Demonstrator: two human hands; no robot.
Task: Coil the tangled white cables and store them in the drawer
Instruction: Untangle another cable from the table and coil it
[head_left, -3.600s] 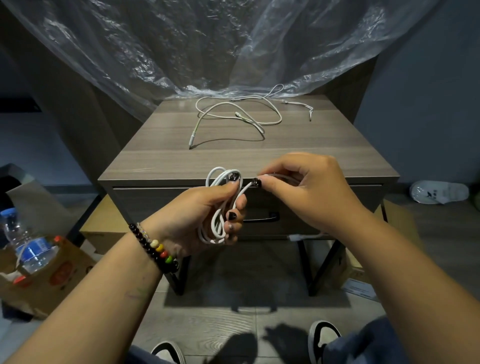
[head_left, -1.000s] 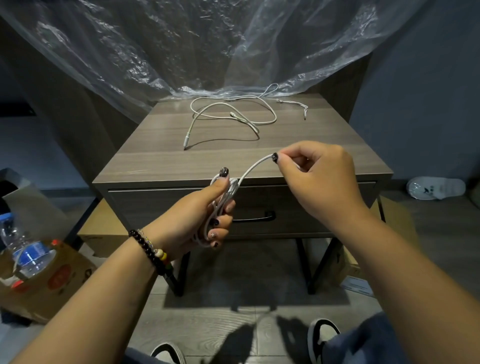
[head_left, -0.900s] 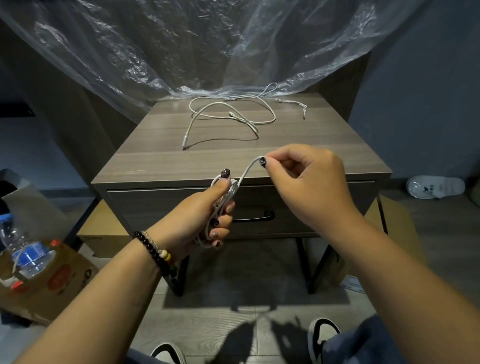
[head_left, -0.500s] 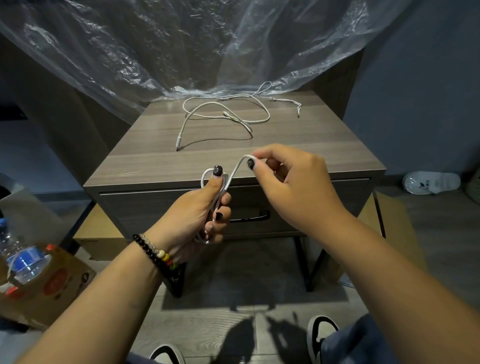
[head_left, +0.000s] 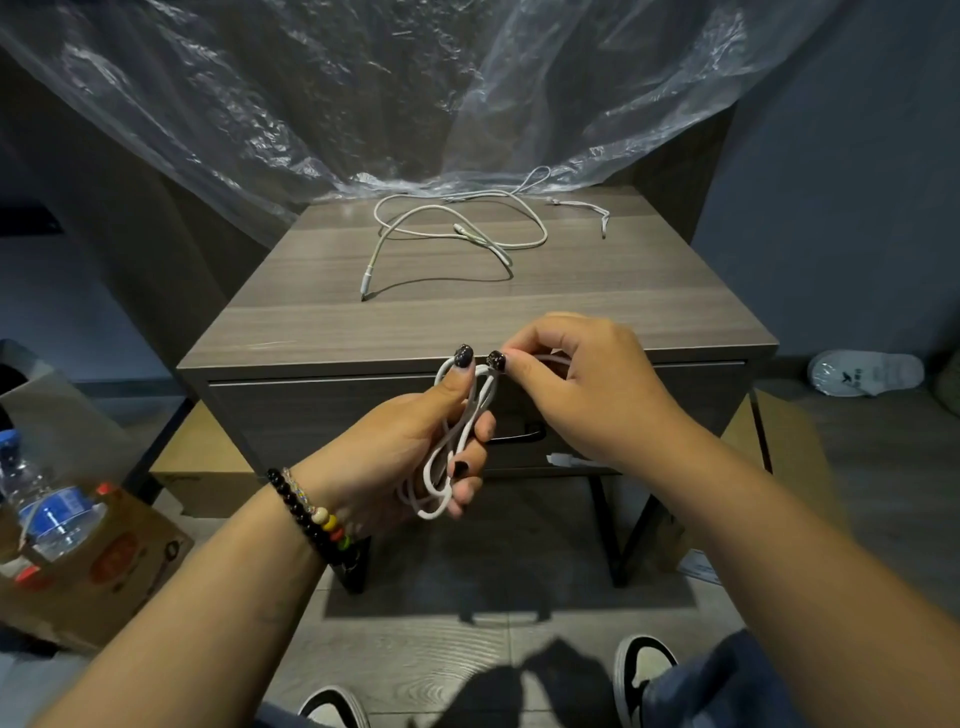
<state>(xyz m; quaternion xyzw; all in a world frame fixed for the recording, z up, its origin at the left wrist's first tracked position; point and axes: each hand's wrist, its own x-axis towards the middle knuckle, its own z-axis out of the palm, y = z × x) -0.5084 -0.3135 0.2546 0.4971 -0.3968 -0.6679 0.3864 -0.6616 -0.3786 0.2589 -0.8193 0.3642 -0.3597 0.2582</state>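
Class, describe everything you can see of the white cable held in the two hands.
The coiled cable is thin, white and smooth, plastic by its look, gathered into several long loops hanging upright in front of the shut drawer. The left hand grips the bundle, thumb on top; the right hand pinches its upper strand. A white end shows below the right wrist.

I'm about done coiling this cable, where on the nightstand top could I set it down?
The front strip of the nightstand top is bare, between its front edge and the loose white cables. The back is crowded: cables sprawl there against the plastic sheet.
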